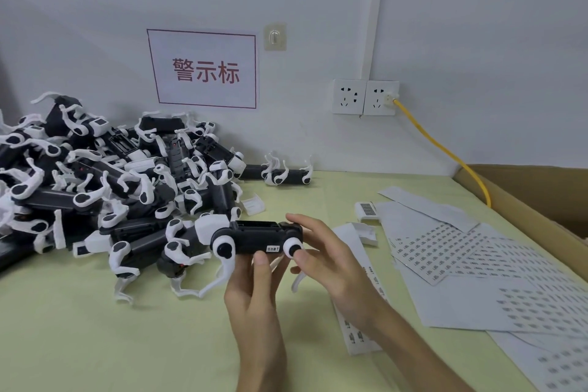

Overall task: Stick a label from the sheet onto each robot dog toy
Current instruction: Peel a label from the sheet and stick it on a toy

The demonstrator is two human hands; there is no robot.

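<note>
Pale green table (pixel 95 344) carries everything: a large heap of robot dog toys (pixel 105 181) at left against the wall, label sheets (pixel 471 267) fanned out at right, well apart from the heap. One robot dog toy (pixel 254 239) is held above the table, between heap and sheets. Left hand (pixel 254 293) grips it from below, thumb against the black body; right hand (pixel 331 258) pinches the rear end, fingers over the top. Judgement: hard moulded plastic, light and stiff, with a smooth, possibly slippery body; thin white legs look fragile, so hold by the body. A small white label (pixel 273 248) already sits on its side.
</note>
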